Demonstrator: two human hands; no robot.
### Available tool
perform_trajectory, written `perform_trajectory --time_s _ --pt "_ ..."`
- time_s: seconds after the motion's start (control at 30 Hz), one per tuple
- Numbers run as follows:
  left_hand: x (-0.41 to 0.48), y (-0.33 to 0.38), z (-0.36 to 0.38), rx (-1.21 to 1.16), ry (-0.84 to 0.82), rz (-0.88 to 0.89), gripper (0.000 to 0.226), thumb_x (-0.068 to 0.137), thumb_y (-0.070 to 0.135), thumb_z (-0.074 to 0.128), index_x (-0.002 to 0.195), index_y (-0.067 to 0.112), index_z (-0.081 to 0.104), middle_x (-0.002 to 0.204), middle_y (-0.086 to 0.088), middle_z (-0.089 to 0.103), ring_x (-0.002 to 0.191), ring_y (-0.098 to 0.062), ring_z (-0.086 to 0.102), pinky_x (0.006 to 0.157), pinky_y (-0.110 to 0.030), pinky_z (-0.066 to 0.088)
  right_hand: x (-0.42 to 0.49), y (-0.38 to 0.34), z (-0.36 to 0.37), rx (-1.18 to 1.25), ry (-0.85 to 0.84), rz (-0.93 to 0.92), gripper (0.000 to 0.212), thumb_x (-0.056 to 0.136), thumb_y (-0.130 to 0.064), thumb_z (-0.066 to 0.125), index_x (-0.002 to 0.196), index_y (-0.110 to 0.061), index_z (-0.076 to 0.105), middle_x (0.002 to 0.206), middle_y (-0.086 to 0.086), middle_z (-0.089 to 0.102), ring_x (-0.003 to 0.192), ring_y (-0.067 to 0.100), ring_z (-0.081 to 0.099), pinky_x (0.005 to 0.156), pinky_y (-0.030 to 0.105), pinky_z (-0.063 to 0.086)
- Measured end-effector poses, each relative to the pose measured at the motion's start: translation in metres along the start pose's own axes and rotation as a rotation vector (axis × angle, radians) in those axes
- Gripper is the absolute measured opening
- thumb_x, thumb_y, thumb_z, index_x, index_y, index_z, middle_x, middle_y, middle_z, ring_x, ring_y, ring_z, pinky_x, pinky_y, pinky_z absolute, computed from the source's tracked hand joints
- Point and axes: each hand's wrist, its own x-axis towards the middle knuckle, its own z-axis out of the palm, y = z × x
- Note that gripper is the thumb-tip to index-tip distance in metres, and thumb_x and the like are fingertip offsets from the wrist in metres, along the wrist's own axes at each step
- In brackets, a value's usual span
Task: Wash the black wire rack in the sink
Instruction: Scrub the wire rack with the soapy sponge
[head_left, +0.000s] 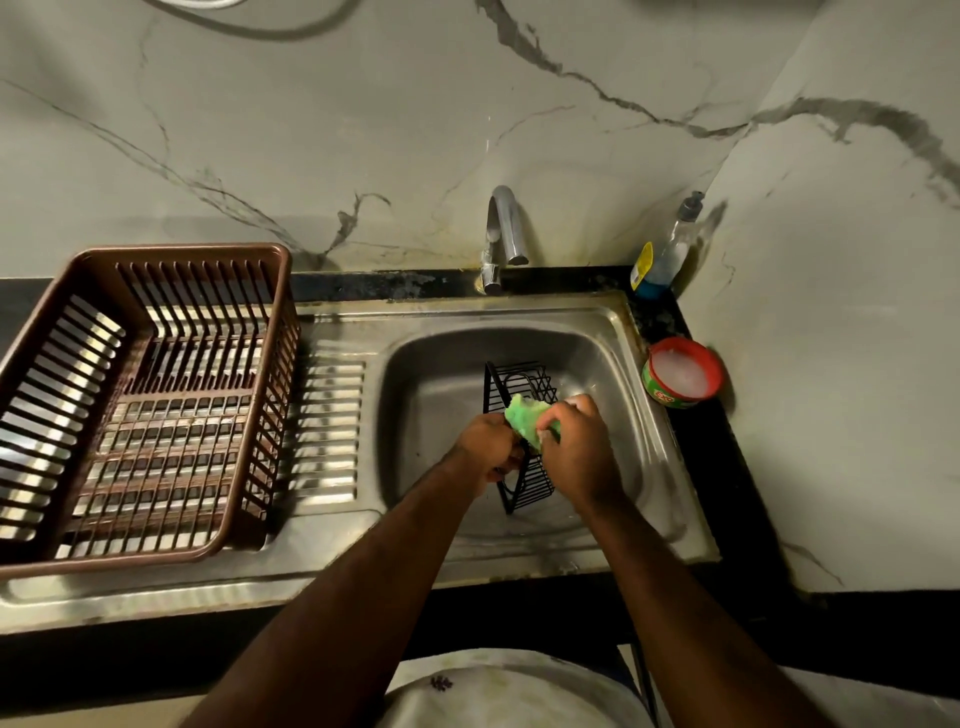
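1. Right hand (576, 447): fingers curled round a green scrub pad (524, 418), pressing it onto the wires. A holding grip, not spread.

2. Left hand (485, 447): fingers wrapped round the left edge of the rack at about mid-length, steadying it (the fingertips are hidden under the knuckles).

3. Black wire rack (519, 382): inside the sink (613, 441), near the basin's centre and tipped up on edge.
   - Its long axis runs from 12 o'clock to 6 o'clock, with the far end toward the tap and the near end toward the person.
   - Whether the near end touches the basin floor cannot be told.

4. Governing relation: both hands meet at the rack's middle, the pad touching the left hand at its 1 o'clock.
   - Bare wire extends from the pad toward 12 o'clock, and from beneath the wrists toward 6 o'clock.
   - Judgement: the coming strokes need to travel along that axis. The right hand is nearer the far end, and the left serves as the clamp.

5. Tap (506, 228): at 12 o'clock from the basin. No running water is visible.

6. Red tub (683, 371): on the dark counter at 3 o'clock, with white foam inside.

7. Pump bottle (672, 249): in the corner at 1 o'clock, with blue liquid low in it.

8. Brown dish basket (187, 252): at 9 o'clock, standing on the ribbed draining board (327, 426), well apart from the rack.
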Motion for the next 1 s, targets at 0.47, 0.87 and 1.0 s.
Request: perform_trajectory --time_s 0.47,0.87,1.0 --pt "0.005 0.003 -0.005 0.036 -0.028 -0.023 0.021 0.099 0.002 0.046 0.094 0.017 0.058 0.072 -0.003 0.060 0.058 -0.014 0.054 0.061 -0.027 0.037 0.012 0.004 -0.018 -0.218 -0.255 -0.176 0.034 0.076 -0.003 0.067 0.097 -0.026 0.053 0.103 -0.004 0.061 0.082 0.022 0.062 0.062 0.041 0.055" --pt "0.010 -0.005 -0.006 -0.037 -0.040 -0.018 0.021 0.104 0.019 0.040 0.090 0.021 0.056 0.097 -0.011 0.062 0.076 -0.020 0.054 0.066 -0.032 0.039 0.023 0.025 -0.021 0.199 -0.332 -0.153 0.033 0.076 0.010 0.071 0.097 -0.016 0.072 0.099 -0.002 0.070 0.090 0.006 0.066 0.077 0.024 0.056" --pt "0.018 -0.009 0.002 0.009 0.025 -0.002 0.020 0.105 0.023 0.048 0.087 0.026 0.054 0.093 -0.007 0.071 0.068 -0.016 0.059 0.066 -0.031 0.040 0.023 0.035 -0.022 0.390 -0.309 0.001 0.031 0.078 0.005 0.077 0.097 -0.019 0.073 0.088 -0.002 0.072 0.080 0.011 0.068 0.074 0.029 0.058"
